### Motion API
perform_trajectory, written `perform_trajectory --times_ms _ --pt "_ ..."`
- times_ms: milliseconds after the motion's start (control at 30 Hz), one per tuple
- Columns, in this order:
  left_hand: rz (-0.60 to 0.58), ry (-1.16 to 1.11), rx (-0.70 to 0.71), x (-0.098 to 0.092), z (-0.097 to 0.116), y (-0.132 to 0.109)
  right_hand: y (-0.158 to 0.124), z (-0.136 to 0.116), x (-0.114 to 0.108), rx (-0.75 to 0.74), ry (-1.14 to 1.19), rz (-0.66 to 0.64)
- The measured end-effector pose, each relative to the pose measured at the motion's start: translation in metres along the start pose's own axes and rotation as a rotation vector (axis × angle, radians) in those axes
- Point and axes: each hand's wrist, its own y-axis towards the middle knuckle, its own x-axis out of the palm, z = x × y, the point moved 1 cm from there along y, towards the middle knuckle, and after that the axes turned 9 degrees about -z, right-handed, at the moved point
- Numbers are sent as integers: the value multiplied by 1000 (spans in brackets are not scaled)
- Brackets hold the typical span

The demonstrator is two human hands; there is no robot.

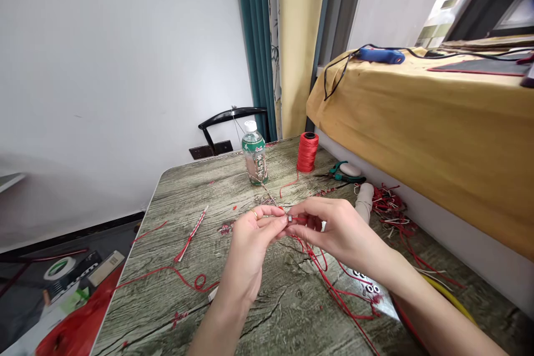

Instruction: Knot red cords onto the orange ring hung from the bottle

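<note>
Above the middle of the wooden table, my left hand (pixel 254 239) pinches red cord between thumb and fingers, with a ring on one finger. My right hand (pixel 329 228) is closed on the same cord just to the right, the fingertips nearly meeting. A small silvery piece (pixel 290 218) shows between the two hands. Red cords (pixel 323 275) hang from beneath the right hand onto the table. A thin twisted cord (pixel 268 192) runs from the hands toward a plastic bottle (pixel 254 156) with a green label and white cap.
On the table (pixel 175 189) stand a red thread spool (pixel 307 153) and green-handled pliers (pixel 348 177). A white roll (pixel 365 200) and tangled red cords (pixel 387 206) lie right. A braided piece (pixel 192 233) lies left. Beyond are a black chair (pixel 233 115) and a yellow-covered surface (pixel 417 122).
</note>
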Motion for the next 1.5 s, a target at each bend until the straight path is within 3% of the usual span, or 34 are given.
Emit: perform_trajectory --times_ms 133,300,500,667,800,933,1133,1333,1500 --pt "6 182 43 -1 6 -4 0 -1 -1 -10 37 -31" --pt "-8 357 38 -11 17 -8 -1 4 -5 88 282 -2" --pt "-169 517 -73 -15 27 -13 1 15 -15 193 687 71" --pt "-265 555 -67 -7 22 -16 2 13 -13 159 1080 -80" --pt "-256 514 -61 -6 20 -14 2 11 -9 161 1171 -133" --pt "-150 398 -53 -9 23 -12 2 10 -6 160 933 -31" --pt "-132 -70 33 -15 26 -12 -2 -3 1 -8 124 245" --pt "-283 -350 -28 -6 26 -16 -3 -10 11 -116 -98 220" --pt "-337 -317 -23 3 28 -23 -3 -5 20 -144 -280 234"
